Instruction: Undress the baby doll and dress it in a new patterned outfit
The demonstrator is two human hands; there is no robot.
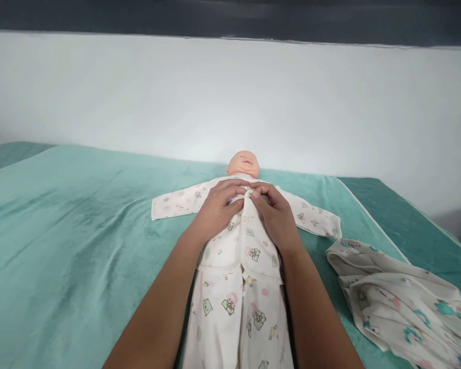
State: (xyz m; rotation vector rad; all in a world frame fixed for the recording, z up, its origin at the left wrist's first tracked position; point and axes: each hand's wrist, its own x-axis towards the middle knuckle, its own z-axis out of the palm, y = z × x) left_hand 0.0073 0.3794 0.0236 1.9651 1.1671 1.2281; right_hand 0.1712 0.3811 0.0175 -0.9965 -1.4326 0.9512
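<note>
A baby doll (243,163) lies on its back on a teal blanket (80,230), head away from me. It wears a white printed shirt (184,199) with sleeves spread out, and matching trousers (234,318). My left hand (217,207) and my right hand (274,212) rest on the doll's chest. Both pinch the shirt's front edges together near the collar, fingertips meeting at the middle.
A crumpled white printed cloth (399,297) lies on the blanket at the right. The blanket's right edge drops off past it, over a darker green cover (415,225). A white wall (230,102) runs behind the doll's head.
</note>
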